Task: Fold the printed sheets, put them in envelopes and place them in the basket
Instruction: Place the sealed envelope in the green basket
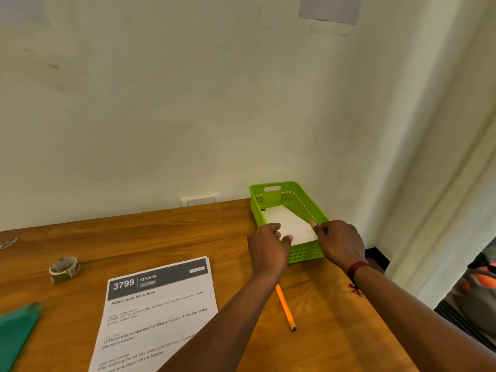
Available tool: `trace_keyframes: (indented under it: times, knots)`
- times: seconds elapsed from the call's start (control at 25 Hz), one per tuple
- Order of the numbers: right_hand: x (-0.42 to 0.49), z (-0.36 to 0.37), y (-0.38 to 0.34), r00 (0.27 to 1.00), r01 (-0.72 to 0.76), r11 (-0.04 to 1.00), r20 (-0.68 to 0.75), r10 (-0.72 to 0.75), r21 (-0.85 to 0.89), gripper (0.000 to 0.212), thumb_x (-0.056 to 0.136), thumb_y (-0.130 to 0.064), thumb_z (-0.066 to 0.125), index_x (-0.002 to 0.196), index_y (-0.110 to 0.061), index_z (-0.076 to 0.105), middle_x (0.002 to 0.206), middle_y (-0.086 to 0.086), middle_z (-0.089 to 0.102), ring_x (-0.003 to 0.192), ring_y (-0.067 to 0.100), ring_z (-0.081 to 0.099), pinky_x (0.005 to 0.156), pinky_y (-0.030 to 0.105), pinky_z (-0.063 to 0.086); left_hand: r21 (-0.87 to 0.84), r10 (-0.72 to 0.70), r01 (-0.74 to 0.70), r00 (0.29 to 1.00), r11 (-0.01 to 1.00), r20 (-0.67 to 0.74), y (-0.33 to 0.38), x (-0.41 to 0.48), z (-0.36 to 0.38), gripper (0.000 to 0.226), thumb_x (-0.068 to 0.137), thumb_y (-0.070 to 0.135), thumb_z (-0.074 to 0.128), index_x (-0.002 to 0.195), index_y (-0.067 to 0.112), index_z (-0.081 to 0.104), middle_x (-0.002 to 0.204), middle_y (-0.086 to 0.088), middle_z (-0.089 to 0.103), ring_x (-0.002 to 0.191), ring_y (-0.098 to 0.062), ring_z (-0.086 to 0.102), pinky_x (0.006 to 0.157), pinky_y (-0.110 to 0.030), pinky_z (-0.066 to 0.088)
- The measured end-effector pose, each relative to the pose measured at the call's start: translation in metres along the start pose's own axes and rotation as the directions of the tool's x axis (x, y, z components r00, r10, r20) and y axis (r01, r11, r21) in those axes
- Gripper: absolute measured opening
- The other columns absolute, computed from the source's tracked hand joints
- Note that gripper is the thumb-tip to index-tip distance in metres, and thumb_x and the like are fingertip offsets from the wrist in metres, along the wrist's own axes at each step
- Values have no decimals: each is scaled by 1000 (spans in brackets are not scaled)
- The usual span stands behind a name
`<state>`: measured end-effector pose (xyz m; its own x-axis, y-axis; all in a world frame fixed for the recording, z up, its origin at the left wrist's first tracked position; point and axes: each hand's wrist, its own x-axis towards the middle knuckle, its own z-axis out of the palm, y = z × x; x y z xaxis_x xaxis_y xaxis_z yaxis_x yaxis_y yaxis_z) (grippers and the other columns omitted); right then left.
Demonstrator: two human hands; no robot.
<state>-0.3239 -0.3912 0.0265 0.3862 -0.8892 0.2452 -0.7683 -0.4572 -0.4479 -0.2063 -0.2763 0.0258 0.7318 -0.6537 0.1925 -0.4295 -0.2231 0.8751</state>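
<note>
A green plastic basket (291,196) stands at the table's far right, against the wall. A white envelope (288,221) lies tilted inside it, its near end resting over the front rim. My left hand (268,247) pinches the envelope's near left corner. My right hand (338,242) pinches its right edge with thumb and forefinger. A stack of printed sheets (161,312) headed "3799 KITCHEN" lies flat on the table in front of me, to the left of my arms.
An orange pencil (285,308) lies between my forearms. A roll of tape (64,268) sits at the left, and a green folder (16,331) at the lower left. The wooden table (161,232) ends just right of the basket.
</note>
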Motion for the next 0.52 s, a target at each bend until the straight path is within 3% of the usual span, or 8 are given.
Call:
trace_keyframes:
  times: [0.08, 0.2, 0.32, 0.44, 0.52]
  knots:
    - [-4, 1, 0, 999, 30, 997, -21, -31, -70, 54, 98, -51, 38, 58, -17, 52, 69, 5, 44, 72, 30, 49, 55, 31, 31, 27, 30, -29, 999, 999, -27, -2, -1, -3, 41, 88, 29, 71, 126, 12, 66, 114, -5, 71, 104, -18, 66, 90, -33, 55]
    - [-13, -2, -2, 990, 123, 982, -50, -132, -145, 41, 99, -45, 39, 94, -19, 71, 87, 5, 48, 82, 23, 44, 63, 34, 41, 84, 100, -96, 994, 992, -43, -5, -4, -11, 39, 93, 35, 61, 128, 17, 64, 126, -2, 67, 115, -19, 62, 94, -34, 52]
    - [-27, -8, -13, 954, 286, 949, -58, -296, -134, 35, 99, -41, 44, 123, -24, 63, 103, 3, 56, 96, 22, 50, 74, 34, 45, 140, 177, -172, 984, 975, -20, -9, -11, -24, 40, 93, 33, 59, 131, 22, 61, 131, 0, 63, 111, -19, 63, 91, -34, 53]
    - [-54, -10, -30, 893, 437, 878, -22, -450, -197, 42, 97, -45, 42, 131, -25, 56, 119, -1, 58, 114, 22, 51, 87, 36, 47, 207, 287, -289, 957, 935, 41, -12, -30, -46, 43, 93, 31, 57, 135, 23, 58, 132, 1, 62, 108, -17, 63, 87, -35, 53]
    - [-80, -8, -45, 863, 494, 841, 11, -504, -219, 50, 97, -49, 33, 136, -24, 51, 135, 1, 53, 129, 24, 45, 97, 40, 45, 303, 357, -371, 928, 878, 102, -16, -49, -65, 45, 95, 33, 54, 139, 24, 53, 140, 1, 55, 121, -16, 57, 93, -33, 49]
